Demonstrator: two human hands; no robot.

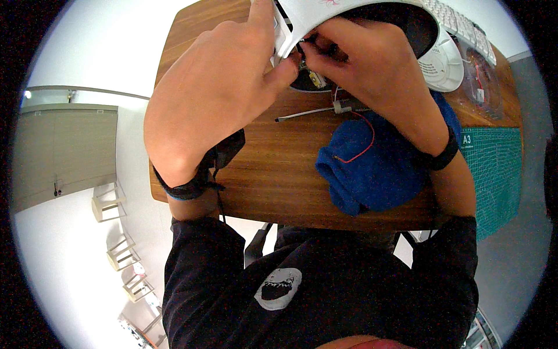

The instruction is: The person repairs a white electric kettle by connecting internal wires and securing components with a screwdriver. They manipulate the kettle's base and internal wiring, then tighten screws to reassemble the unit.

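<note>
A white curved plastic housing [303, 17] with a dark hollow inside stands at the far edge of the table. My left hand [215, 87] is closed round its left side, the thumb reaching to the lower rim. Just inside the rim, my right hand [375, 61] has its fingers pinched together; whatever they hold is hidden in shadow. Below those fingertips shows a small part with a pale yellow piece [316, 79]. A screwdriver [305, 114] lies on the table under my right wrist. Next to it sits a small white connector [343, 106], and a thin red wire [372, 138] trails onto a crumpled blue towel [378, 174].
Right of the housing are a white round vented cover [443, 64], a white keyboard [462, 23] and a clear plastic tray [482, 96] holding a red wire. A green cutting mat [494, 174] overhangs the right table edge. A black object [228, 150] lies beside my left wrist.
</note>
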